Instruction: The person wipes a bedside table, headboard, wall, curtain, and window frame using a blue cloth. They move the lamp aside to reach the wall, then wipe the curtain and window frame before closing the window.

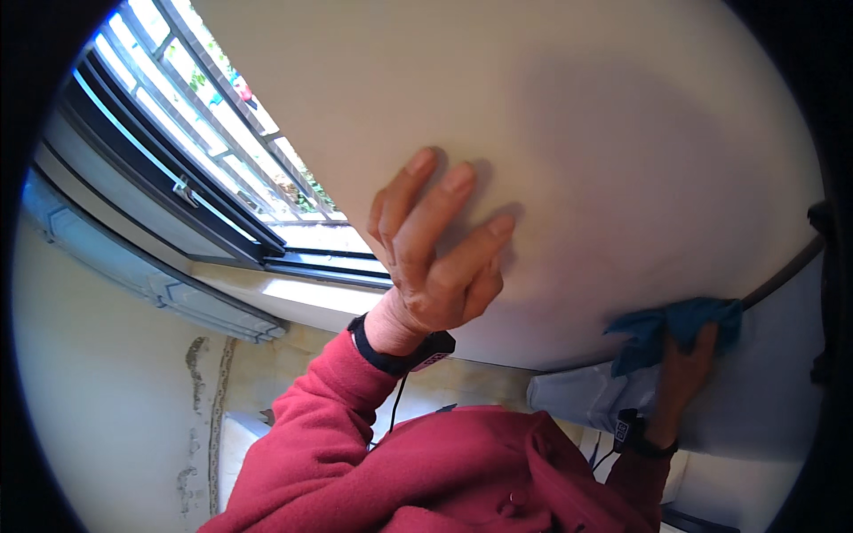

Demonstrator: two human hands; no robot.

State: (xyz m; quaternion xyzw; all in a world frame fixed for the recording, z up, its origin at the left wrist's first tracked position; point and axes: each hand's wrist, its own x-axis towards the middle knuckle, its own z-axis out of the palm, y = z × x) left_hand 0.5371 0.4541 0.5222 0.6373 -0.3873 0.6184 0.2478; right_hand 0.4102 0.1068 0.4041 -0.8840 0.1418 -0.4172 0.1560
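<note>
My left hand (440, 246) rests with its fingertips against a cream wall or panel surface (413, 80), fingers spread and nothing held, beside a barred window. At the right, my right hand (690, 360) holds a blue-green cloth (700, 323) against the lower edge of that pale surface, where a dark trim strip (786, 270) runs. The cloth is bunched over the fingertips and partly hides them. Both wrists carry black bands with small devices and cables.
A dark-framed window (200, 200) with metal bars stands at the left. Pale blue curtain-like fabric (153, 280) curves below it. Under that, a wall (100, 346) shows dark stained, peeling patches. Light-coloured padded fabric (580, 393) lies beneath the surface near my right hand.
</note>
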